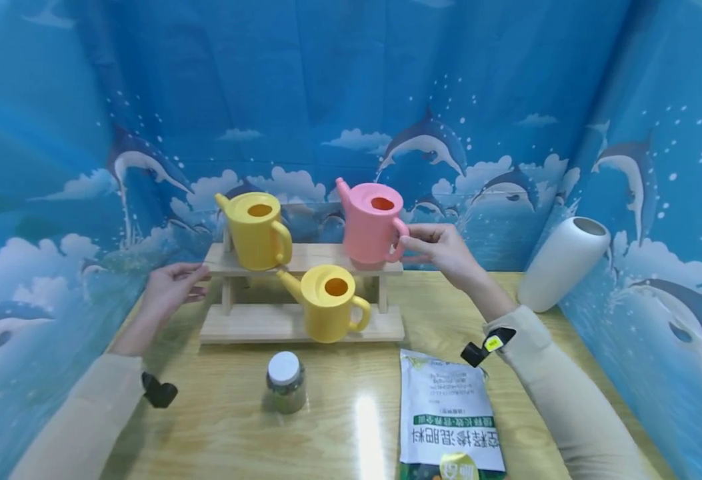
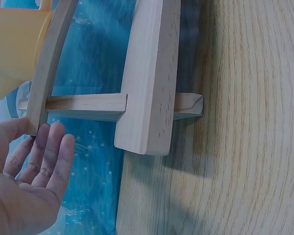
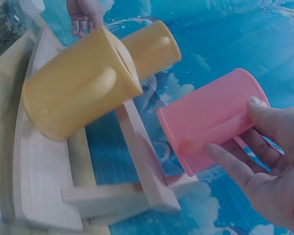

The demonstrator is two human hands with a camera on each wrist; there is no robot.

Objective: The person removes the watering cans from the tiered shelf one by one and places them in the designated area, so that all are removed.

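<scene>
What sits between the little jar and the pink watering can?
In the head view, the lower yellow watering can stands on the wooden rack's bottom step, between the jar and the pink watering can.

Cream long sleeves (image 1: 567, 393) cover both arms, each wrist bearing a small black device (image 1: 159, 391), the right one seemingly yellow-tagged.

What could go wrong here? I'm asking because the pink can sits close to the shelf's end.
The right hand only pinches the pink watering can by its handle, so the can might tip or slip off the top step of the wooden rack. Its spout may swing into the yellow can beside it. The left hand merely touches the rack's edge with straight fingers, so the rack could shift.
</scene>
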